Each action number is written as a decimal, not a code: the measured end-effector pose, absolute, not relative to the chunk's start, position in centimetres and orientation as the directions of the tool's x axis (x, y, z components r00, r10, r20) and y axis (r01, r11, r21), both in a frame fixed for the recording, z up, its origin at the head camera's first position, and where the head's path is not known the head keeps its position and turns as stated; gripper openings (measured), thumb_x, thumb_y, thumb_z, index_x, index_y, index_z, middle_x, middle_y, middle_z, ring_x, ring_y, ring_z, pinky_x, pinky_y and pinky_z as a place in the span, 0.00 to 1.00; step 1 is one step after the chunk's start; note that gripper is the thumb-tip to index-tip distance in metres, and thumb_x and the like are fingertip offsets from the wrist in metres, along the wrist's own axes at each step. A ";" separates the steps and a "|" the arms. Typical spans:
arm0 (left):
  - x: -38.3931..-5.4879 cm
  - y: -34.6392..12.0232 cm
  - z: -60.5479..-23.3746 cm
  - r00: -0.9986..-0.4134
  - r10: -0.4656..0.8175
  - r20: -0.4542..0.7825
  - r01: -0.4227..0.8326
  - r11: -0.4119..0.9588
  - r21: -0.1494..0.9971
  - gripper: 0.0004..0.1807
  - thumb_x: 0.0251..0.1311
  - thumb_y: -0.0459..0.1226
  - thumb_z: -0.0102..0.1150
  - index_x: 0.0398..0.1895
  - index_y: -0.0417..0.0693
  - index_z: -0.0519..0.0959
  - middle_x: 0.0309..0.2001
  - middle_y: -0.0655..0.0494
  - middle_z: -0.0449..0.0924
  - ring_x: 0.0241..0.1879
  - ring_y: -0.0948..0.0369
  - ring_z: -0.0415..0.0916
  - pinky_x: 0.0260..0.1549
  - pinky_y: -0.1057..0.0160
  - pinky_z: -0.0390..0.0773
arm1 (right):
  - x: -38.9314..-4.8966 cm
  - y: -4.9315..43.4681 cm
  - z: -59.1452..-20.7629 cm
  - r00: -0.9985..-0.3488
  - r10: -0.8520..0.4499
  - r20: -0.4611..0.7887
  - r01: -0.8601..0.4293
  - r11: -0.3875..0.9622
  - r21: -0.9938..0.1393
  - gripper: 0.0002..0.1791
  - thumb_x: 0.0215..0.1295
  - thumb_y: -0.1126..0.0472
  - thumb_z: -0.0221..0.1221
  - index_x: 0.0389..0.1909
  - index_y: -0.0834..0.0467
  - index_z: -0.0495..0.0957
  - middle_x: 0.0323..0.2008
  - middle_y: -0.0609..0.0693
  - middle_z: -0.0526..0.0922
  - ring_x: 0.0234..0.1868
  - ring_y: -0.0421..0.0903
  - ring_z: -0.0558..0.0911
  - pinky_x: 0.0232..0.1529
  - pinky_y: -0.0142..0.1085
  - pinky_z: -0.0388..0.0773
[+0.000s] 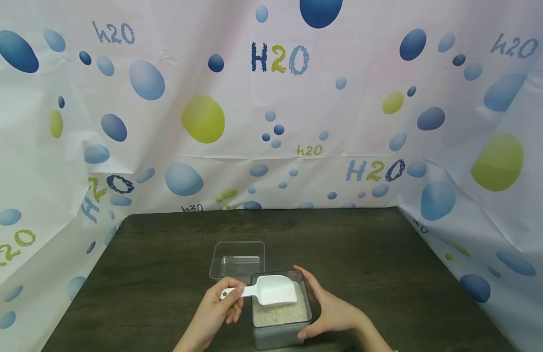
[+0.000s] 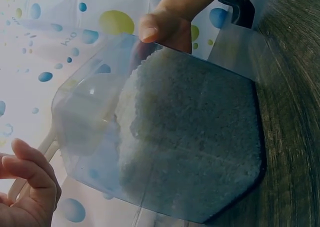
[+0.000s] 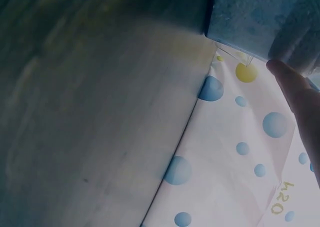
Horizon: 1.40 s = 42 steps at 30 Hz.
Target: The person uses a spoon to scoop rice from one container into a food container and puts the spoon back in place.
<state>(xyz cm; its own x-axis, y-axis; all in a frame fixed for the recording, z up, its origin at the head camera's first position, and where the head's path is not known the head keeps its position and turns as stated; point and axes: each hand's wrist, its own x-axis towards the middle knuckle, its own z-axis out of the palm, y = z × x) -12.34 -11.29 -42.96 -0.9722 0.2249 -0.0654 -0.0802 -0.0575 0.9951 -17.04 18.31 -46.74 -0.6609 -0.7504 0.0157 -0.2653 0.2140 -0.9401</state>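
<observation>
My left hand pinches the handle of a white plastic scoop between thumb and fingers. Level above an open, see-through square container, the scoop's bowl covers part of the white rice inside. Whether the scoop itself carries rice I cannot tell. My right hand grips the container's right side, thumb at the near corner and fingers at the far one. Through the clear wall in the left wrist view, the rice forms a deep mass. The right wrist view has a finger against the container.
Just behind and left of the rice stands a shallow clear plastic box. Both containers are on a dark wood-grain table. A white sheet with blue and green dots hangs around the back and sides.
</observation>
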 end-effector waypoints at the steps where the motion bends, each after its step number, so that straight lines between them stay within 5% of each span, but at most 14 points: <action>1: -12.3 -11.4 -42.9 -0.973 0.222 -0.064 -0.079 -0.057 0.995 0.15 0.71 0.34 0.51 0.47 0.25 0.68 0.25 0.53 0.72 0.15 0.67 0.67 0.16 0.74 0.65 | -17.0 18.3 -46.8 -0.660 -0.751 0.016 -0.265 0.214 -0.940 0.65 0.54 0.54 0.72 0.76 0.41 0.29 0.75 0.66 0.30 0.73 0.70 0.41 0.68 0.51 0.58; 10: -12.3 -12.7 -41.5 -0.974 0.222 0.039 0.047 0.033 0.998 0.14 0.71 0.34 0.52 0.45 0.26 0.70 0.23 0.55 0.71 0.14 0.68 0.66 0.14 0.73 0.64 | -17.2 18.2 -47.3 -0.638 -0.769 0.053 -0.294 0.179 -0.939 0.63 0.56 0.55 0.71 0.76 0.42 0.29 0.74 0.68 0.31 0.73 0.72 0.40 0.67 0.59 0.54; 18: -13.0 -13.8 -37.0 -0.929 0.344 0.136 0.252 0.319 0.914 0.07 0.69 0.37 0.56 0.40 0.40 0.77 0.16 0.58 0.68 0.12 0.68 0.63 0.12 0.69 0.65 | -17.3 18.2 -47.3 -0.639 -0.767 0.055 -0.291 0.175 -0.941 0.62 0.57 0.56 0.70 0.76 0.41 0.29 0.74 0.66 0.27 0.73 0.71 0.36 0.69 0.52 0.53; 25: -13.7 -13.0 -34.8 -0.891 0.440 0.111 0.348 0.506 0.790 0.05 0.69 0.37 0.55 0.39 0.45 0.78 0.28 0.58 0.76 0.17 0.68 0.66 0.16 0.68 0.67 | -17.3 18.2 -47.3 -0.650 -0.759 0.038 -0.280 0.192 -0.941 0.62 0.56 0.56 0.71 0.76 0.41 0.31 0.75 0.64 0.32 0.73 0.70 0.40 0.68 0.53 0.55; 29: -13.7 -12.4 -35.0 -0.880 0.466 0.091 0.352 0.512 0.783 0.06 0.70 0.37 0.54 0.39 0.44 0.78 0.31 0.55 0.80 0.19 0.67 0.69 0.16 0.68 0.68 | -17.2 18.1 -47.2 -0.644 -0.764 0.041 -0.281 0.186 -0.941 0.62 0.56 0.55 0.70 0.76 0.42 0.30 0.74 0.66 0.31 0.73 0.71 0.38 0.68 0.51 0.56; 33: -13.6 -12.0 -36.0 -0.886 0.457 0.084 0.337 0.507 0.794 0.06 0.69 0.37 0.55 0.38 0.43 0.78 0.33 0.53 0.81 0.23 0.66 0.75 0.17 0.67 0.70 | -17.2 18.0 -47.2 -0.640 -0.767 0.050 -0.270 0.163 -0.949 0.62 0.57 0.56 0.70 0.76 0.43 0.31 0.74 0.67 0.34 0.73 0.70 0.41 0.68 0.39 0.58; 42: -13.1 -11.0 -38.9 -0.906 0.399 0.142 0.340 0.484 0.806 0.04 0.66 0.33 0.57 0.34 0.43 0.77 0.30 0.54 0.80 0.20 0.71 0.67 0.20 0.70 0.71 | -17.2 18.1 -47.0 -0.644 -0.764 0.036 -0.250 0.166 -0.954 0.62 0.57 0.56 0.70 0.76 0.44 0.30 0.74 0.65 0.36 0.73 0.68 0.43 0.65 0.28 0.57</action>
<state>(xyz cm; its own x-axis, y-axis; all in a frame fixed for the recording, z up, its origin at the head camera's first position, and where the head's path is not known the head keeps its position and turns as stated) -13.14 -10.97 -38.93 -0.9058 0.3991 0.1425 0.3402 0.4843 0.8061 -17.18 18.09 -47.04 -0.6444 -0.7638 0.0362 -0.2503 0.1660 -0.9538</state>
